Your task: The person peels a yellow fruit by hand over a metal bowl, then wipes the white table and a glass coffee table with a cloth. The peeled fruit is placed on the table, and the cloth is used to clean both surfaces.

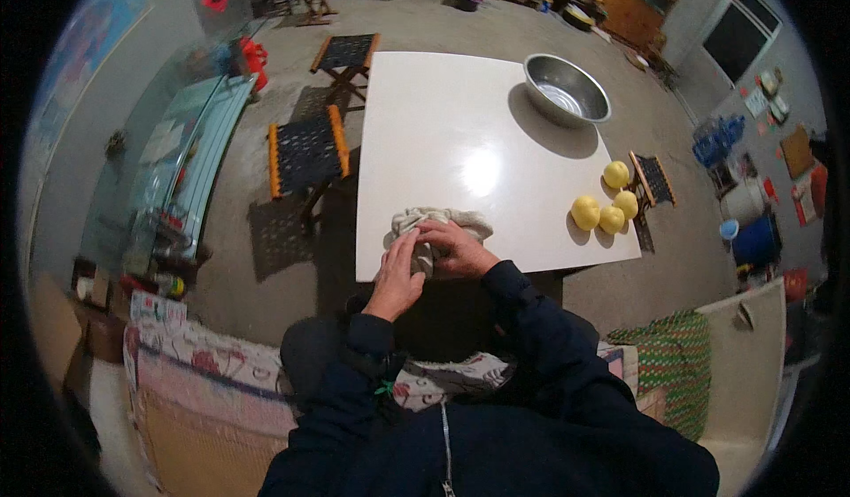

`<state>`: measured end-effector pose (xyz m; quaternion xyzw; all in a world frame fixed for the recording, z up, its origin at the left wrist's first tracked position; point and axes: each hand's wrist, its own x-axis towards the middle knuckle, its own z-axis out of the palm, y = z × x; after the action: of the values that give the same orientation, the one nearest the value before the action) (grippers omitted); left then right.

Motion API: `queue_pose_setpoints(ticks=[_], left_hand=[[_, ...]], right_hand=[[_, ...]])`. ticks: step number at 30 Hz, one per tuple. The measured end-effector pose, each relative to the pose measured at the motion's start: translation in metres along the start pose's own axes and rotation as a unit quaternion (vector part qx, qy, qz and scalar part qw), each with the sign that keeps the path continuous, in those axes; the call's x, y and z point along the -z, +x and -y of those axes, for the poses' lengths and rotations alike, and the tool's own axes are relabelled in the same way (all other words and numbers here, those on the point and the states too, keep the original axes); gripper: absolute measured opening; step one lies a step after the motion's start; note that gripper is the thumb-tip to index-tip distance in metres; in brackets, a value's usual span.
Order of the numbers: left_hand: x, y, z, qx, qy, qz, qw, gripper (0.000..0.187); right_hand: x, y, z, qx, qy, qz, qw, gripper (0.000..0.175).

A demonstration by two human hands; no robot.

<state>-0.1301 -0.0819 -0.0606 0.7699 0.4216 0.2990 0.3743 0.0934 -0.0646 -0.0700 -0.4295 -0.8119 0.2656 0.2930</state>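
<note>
A crumpled, light grey-beige cloth [470, 221] lies at the near left part of the white table [438, 125]. My left hand [398, 278] rests on the cloth's left side, its fingers pointing away from me. From the right, my right hand [456, 248] lies over the cloth with bent fingers; the fingertips of both hands nearly meet. How firmly either hand grips is hard to see. Several round yellow fruits [585, 213], perhaps peeled apples, sit at the table's right edge. A steel basin [566, 91] stands at the far right corner.
Folding stools with woven black seats stand left of the table [307, 155] and beyond it [346, 52]; a smaller stool [654, 180] is at its right. A glass-topped cabinet [199, 158] runs along the left wall. I sit on a seat with a patterned cover [212, 377].
</note>
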Motion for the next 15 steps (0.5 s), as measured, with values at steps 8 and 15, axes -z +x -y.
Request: queue_pose_setpoints(ticks=[8, 15], left_hand=[[-0.014, 0.045, -0.038, -0.017, 0.134, 0.092, 0.987, 0.081], [-0.016, 0.183, 0.016, -0.144, 0.243, 0.207, 0.937, 0.059]], right_hand=[[0.056, -0.024, -0.011, -0.186, 0.156, -0.156, 0.957, 0.044], [0.1, 0.009, -0.065, -0.304, 0.094, 0.017, 0.948, 0.04]])
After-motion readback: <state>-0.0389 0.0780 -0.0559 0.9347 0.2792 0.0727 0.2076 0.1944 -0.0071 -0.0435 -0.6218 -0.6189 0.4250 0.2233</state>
